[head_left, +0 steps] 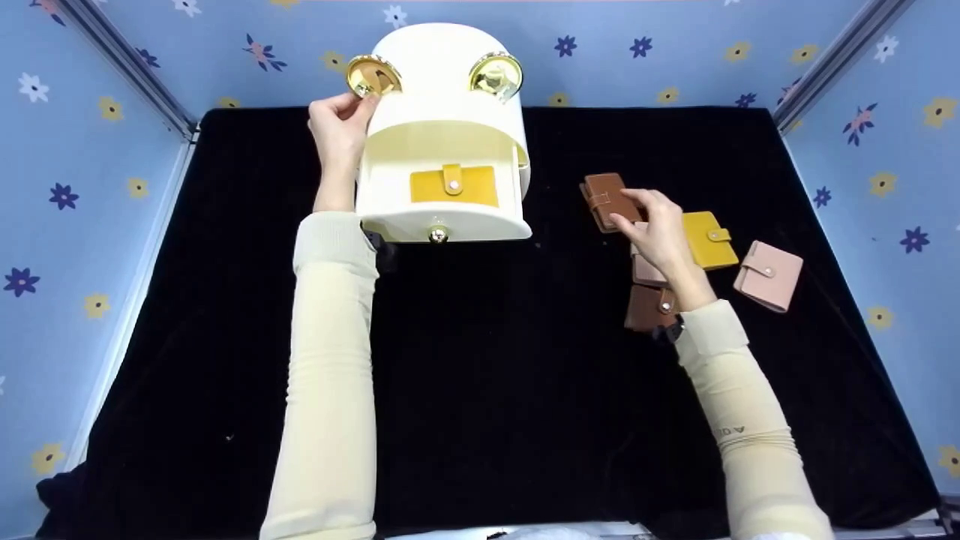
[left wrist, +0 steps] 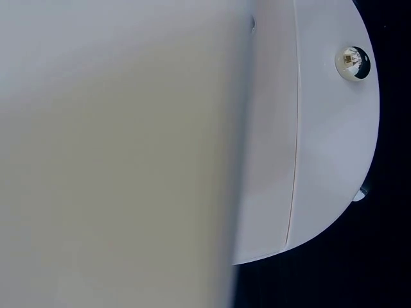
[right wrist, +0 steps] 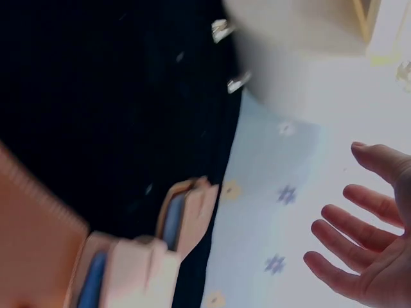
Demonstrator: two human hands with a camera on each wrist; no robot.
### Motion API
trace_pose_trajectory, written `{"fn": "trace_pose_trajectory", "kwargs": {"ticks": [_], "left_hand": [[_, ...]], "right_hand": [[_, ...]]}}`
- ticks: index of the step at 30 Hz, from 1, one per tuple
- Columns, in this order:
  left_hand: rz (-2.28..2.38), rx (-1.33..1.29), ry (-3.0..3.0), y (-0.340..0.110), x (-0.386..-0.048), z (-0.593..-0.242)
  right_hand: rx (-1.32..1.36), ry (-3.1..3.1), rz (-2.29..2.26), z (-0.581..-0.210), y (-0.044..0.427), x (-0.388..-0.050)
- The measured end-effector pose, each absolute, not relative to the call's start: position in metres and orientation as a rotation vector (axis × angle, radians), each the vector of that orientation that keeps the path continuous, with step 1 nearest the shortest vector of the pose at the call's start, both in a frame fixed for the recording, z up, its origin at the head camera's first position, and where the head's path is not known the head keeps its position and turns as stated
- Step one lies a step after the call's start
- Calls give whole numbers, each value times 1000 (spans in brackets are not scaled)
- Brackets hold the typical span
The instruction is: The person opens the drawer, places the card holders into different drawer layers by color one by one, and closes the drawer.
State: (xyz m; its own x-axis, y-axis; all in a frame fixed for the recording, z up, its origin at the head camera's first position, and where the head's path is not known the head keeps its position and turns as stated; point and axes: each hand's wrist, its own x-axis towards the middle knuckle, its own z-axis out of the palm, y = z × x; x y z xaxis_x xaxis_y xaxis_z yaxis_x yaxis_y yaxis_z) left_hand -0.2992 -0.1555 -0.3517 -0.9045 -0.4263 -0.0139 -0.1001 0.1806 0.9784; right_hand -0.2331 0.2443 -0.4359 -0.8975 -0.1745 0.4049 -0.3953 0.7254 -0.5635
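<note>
A white cabinet (head_left: 442,105) with two gold round ornaments stands at the back, its drawer (head_left: 390,225) pulled out with a yellow wallet (head_left: 472,186) lying inside. At the cabinet's left side, my left hand (head_left: 341,135) touches the left gold ornament (head_left: 373,76) with thumb and fingers. Over the wallets on the right, my right hand (head_left: 660,229) hovers with thumb and fingers apart, beside a brown wallet (head_left: 602,196); whether it touches that wallet is unclear. The right wrist view shows this hand (right wrist: 369,237) with spread fingers and nothing in them.
Around my right hand lie a pink wallet (head_left: 646,270), a darker brown one (head_left: 645,307), a yellow one (head_left: 705,236) and another pink one (head_left: 770,276). Black cloth (head_left: 487,390) covers the table; flowered blue walls (head_left: 615,52) enclose it.
</note>
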Motion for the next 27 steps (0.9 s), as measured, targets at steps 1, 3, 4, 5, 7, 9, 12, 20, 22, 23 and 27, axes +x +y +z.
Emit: {"fn": "trace_pose_trajectory", "kwargs": {"ticks": [1, 3, 4, 5, 7, 9, 12, 20, 22, 23, 27], "left_hand": [[-1780, 502, -2199, -155, -299, -352], [-1783, 502, -2198, -155, -299, -352], [-1781, 503, -2200, -155, -300, -352], [-1780, 503, -2201, -155, -300, -352], [-1787, 505, -2199, -155, -300, -352], [-1795, 509, -2197, -156, -300, -351], [-1805, 518, -2196, -156, -299, -351], [-1819, 526, -2195, -156, -299, -350], [-1813, 527, -2201, -156, -299, -350], [-1813, 527, -2201, -156, -299, -350], [-1799, 513, -2205, -156, -300, -351]], "right_hand": [[427, -2626, 952, -438, 248, -234], [390, -2663, 945, -442, 257, -236], [375, -2679, 944, -443, 261, -237], [359, -2691, 937, -445, 265, -239], [331, -2721, 915, -448, 273, -241], [300, -2750, 890, -451, 280, -244], [243, -2797, 836, -454, 291, -247], [59, -2937, 751, -461, 315, -254], [9, -2980, 727, -462, 320, -254], [-13, -2997, 714, -463, 322, -255], [-85, -3045, 694, -465, 329, -255]]}}
